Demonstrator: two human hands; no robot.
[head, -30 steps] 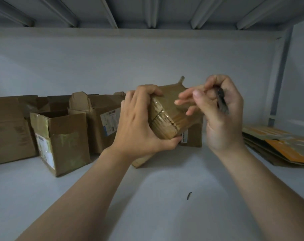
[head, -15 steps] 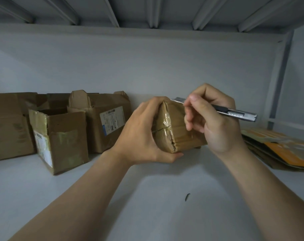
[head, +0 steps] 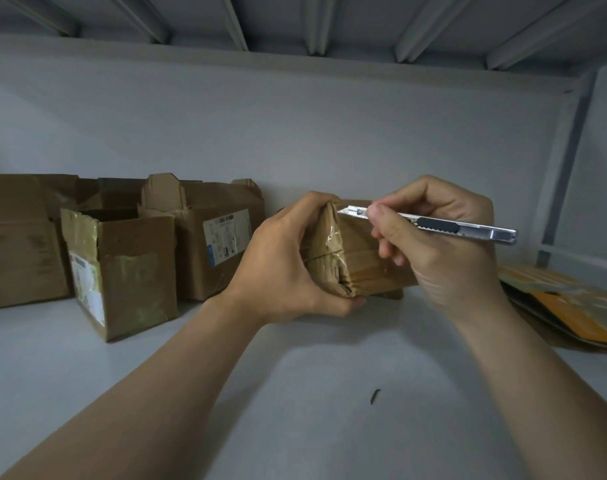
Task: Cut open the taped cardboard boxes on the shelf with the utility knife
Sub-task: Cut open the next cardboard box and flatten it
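Box (head: 368,268) is gripped by the left hand (head: 281,268), knife (head: 437,226) pinched in the right hand (head: 444,258). Tape (head: 333,244) is best slit shallowly, away from fingers (head: 314,202).

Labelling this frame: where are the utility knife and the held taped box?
utility knife (head: 437,225), head view, black slider on its handle.
taped box (head: 361,261), head view, its brown side face.

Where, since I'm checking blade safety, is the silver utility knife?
Head view, right of centre: the silver utility knife is in the right hand, tip at the taped brown cardboard box the left hand grips.
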